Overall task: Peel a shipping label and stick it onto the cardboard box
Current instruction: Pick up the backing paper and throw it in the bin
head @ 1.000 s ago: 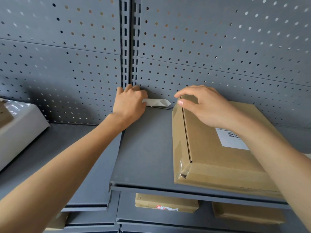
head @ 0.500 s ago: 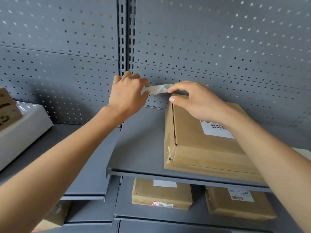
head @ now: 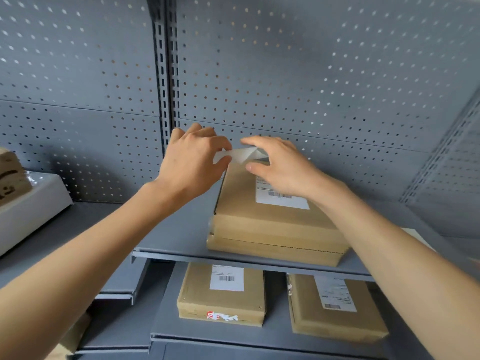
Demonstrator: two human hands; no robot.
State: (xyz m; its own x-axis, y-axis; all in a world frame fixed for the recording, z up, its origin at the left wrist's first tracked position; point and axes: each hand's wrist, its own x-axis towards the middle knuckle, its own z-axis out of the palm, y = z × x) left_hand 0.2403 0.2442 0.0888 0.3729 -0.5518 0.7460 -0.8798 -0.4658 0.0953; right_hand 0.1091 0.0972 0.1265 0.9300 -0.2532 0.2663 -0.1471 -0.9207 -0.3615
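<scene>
While hands [head: 192,165] pinch label [head: 240,154], box [head: 272,224] barcoded

Grey shelving around my workspace

Pegboard wall [head: 311,74] at twelve o'clock; two labelled boxes [head: 223,294] on the lower shelf [head: 272,336] at six; white carton [head: 31,206] at nine.

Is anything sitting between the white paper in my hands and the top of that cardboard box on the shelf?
Nothing loose blocks the way. The white paper is held between the left hand and right hand just above the cardboard box. A printed label already covers part of its top; bare cardboard remains beside it.
</scene>
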